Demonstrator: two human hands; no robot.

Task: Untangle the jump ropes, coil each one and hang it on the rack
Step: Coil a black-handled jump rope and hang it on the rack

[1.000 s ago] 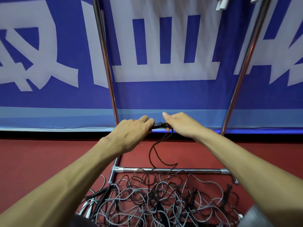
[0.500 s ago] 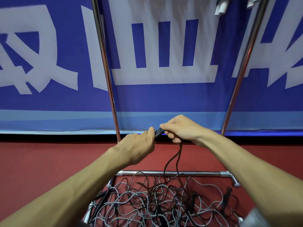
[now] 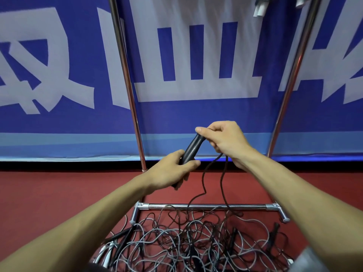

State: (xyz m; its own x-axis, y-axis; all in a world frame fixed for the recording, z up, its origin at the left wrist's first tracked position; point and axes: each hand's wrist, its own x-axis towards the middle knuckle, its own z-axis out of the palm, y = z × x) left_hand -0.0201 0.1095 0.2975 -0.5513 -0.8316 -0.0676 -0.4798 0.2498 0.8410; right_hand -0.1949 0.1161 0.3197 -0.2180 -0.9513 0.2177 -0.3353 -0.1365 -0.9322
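Both hands have hold of one black handle (image 3: 191,149), which slants up and to the right between them. The left hand (image 3: 172,171) has its fingers and thumb wrapped round the lower end. The right hand (image 3: 224,140) is curled over the upper end, with a fingertip laid across the tip. So each grip is clamped on that same handle, and the two hands are close together but not touching.

From under the right grip a dark rope (image 3: 204,181) drops in two loose strands. It passes just right of the left grip and runs down into the pile of tangled ropes (image 3: 186,242), well below both hands. That heap is a mess of grey and dark cords lying on the red floor (image 3: 59,193), with a few dark handles poking out of it.

The rack (image 3: 125,75) stands beyond the grip, one chrome upright to either side of the hands. Its low crossbar (image 3: 206,206) sits between the hands and the pile. Behind everything hangs a blue banner (image 3: 196,114) with large white characters.
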